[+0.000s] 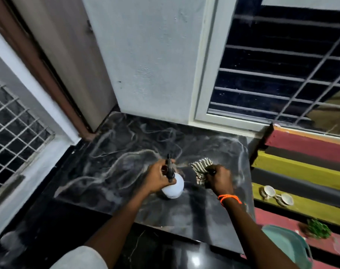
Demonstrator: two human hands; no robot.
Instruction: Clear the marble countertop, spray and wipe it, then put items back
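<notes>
The black marble countertop [115, 171] fills the middle of the frame, its dark slab run through with pale grey veins that swirl from the centre out toward the far corner. It butts against a pale plastered wall [151, 55] at the top centre. At the upper left a brown door [68, 55] stands in its frame, and at the far left edge there is a window with a white grille [14, 121]. At the upper right a white-framed window [281, 70] with grey bars shows dark glass.

My left hand [157, 178], in the lower middle of the frame, grips the black pump head of a white spray bottle [174, 188], fingers curled round it; the bottle's rounded body sits low over the marble, though I cannot tell whether it touches. Just to its right, my right hand [218, 179] clutches a striped cloth [201, 168], bunched in my fist above the slab. An orange thread band [229, 198] circles that wrist.

Along the right edge of the frame a bench of painted slats [301, 171], red, yellow and dark, sits beside the countertop. Two pale cups [276, 196] lie tipped on a yellow slat, a bit of green foliage [318, 229] rests lower down, and a teal plastic object [287, 243] shows at the lower right.
</notes>
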